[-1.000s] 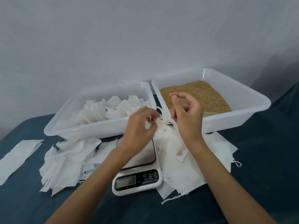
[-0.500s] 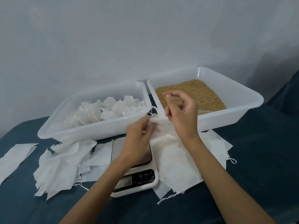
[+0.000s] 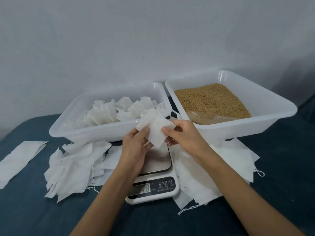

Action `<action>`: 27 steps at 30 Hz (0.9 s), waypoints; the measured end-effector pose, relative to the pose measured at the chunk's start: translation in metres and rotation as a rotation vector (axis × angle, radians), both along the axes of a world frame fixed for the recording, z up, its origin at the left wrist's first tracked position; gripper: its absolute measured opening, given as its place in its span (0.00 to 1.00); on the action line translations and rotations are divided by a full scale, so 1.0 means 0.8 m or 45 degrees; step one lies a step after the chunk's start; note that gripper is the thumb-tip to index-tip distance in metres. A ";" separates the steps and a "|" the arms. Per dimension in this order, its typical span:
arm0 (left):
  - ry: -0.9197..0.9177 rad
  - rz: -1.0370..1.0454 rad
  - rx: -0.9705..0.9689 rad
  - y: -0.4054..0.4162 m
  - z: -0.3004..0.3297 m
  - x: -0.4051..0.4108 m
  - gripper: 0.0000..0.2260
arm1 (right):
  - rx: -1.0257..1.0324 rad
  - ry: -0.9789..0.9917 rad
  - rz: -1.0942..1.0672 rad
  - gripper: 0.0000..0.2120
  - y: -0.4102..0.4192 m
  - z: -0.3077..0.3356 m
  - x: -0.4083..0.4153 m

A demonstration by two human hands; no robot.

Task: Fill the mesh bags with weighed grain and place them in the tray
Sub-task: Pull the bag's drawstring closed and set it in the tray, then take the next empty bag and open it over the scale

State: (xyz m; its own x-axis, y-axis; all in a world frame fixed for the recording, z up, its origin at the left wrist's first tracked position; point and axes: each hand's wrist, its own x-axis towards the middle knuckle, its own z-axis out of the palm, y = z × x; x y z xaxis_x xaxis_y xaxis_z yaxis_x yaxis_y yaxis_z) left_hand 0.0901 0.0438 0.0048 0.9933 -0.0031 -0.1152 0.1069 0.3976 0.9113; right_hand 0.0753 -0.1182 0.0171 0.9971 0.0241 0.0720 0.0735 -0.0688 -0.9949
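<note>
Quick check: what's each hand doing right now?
Left hand: pinches the lower left edge of the mesh bag.
Right hand: pinches the same bag's right edge.

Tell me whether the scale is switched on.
On. The scale's display shows lit digits, though they are too blurred to read for certain.

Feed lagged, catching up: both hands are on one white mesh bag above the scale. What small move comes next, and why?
Probably spread the mouth of the flat white mesh bag. Left hand and right hand pinch its edges above the white digital scale; it looks empty, and the brown grain is beside it.
</note>
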 end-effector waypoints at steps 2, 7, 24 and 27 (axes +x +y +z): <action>-0.053 0.082 0.304 0.000 0.000 -0.005 0.08 | 0.013 -0.081 -0.035 0.07 -0.001 0.002 -0.001; -0.748 0.474 1.030 -0.006 -0.005 -0.016 0.15 | -0.130 -0.226 -0.144 0.04 0.005 -0.001 0.000; -0.552 -0.156 0.360 -0.002 -0.005 -0.011 0.03 | 0.319 -0.078 0.139 0.13 0.007 -0.003 0.000; -0.491 -0.215 0.321 -0.005 -0.005 -0.012 0.06 | 0.326 -0.080 0.141 0.09 0.009 -0.003 0.001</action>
